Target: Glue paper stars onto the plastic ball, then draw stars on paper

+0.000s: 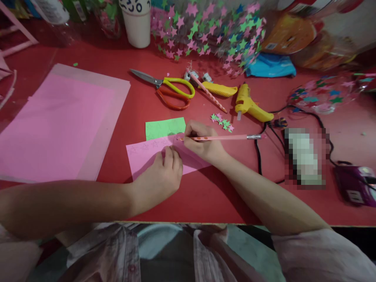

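Note:
My right hand (204,143) is closed around a pink pencil (232,137), its tip touching a pink paper strip (141,160). A row of pencil-drawn stars runs along the strip's upper edge. My left hand (161,170) rests on the same strip, fingers slightly bent and holding nothing, just left of the pencil tip. Partly under the strip lies a green paper piece (164,127) with faint drawn outlines. To the right of it, small green and pink cut stars (222,122) sit in a loose pile. The strip's lower right part is hidden by my right hand.
Scissors (164,88), a spotted pencil (210,94), a yellow comb (220,89) and a yellow glue gun (249,103) lie beyond my hands. Large pink sheets (58,121) are at left. Black cables (258,152) run at right. A white cup (136,27) and star-filled bags (205,31) stand behind.

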A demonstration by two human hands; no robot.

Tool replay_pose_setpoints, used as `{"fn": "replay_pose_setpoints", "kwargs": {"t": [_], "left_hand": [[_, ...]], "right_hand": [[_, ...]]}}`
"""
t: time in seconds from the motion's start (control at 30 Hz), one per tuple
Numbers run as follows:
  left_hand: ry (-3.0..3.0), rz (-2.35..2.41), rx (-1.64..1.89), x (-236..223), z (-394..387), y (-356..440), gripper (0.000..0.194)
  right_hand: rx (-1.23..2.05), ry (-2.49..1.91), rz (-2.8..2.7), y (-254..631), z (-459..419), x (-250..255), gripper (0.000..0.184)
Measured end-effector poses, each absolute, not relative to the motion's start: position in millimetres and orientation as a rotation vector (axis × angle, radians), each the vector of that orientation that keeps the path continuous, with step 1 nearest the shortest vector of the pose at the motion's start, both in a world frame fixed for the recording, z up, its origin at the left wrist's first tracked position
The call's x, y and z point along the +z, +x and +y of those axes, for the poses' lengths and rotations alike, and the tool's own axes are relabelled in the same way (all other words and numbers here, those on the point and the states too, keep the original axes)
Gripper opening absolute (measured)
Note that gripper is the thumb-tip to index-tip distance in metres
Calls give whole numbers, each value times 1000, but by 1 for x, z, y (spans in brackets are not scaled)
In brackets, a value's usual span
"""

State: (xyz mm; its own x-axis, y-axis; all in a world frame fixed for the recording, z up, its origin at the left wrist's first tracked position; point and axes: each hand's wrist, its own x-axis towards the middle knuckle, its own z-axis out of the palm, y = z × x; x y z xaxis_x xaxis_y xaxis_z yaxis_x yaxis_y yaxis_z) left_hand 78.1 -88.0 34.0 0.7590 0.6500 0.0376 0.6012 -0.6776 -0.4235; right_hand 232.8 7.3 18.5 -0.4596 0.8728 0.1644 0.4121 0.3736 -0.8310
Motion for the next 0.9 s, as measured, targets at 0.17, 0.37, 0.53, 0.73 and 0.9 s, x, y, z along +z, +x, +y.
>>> {"fn": "replay_pose_setpoints", "kwargs": {"t": [0.17, 0.37, 0.53, 0.73, 0.9], "left_hand": [[-2553, -940, 152, 34, -87, 78, 40], [-2561, -951, 143, 34, -88, 78, 39], [-2555, -952, 124, 33, -88, 77, 39], [-2550, -948, 105, 31, -88, 78, 39], [-2556, -953, 91, 31, -88, 77, 39]], "right_hand": [[978, -1071, -2048, 233, 9, 17, 16], [980, -1041, -2067, 234, 8, 19, 16], [985, -1065, -2074, 234, 8, 19, 17], [963, -1046, -2072, 235, 8, 15, 18], [978, -981, -2085, 235, 7, 12, 18]]}}
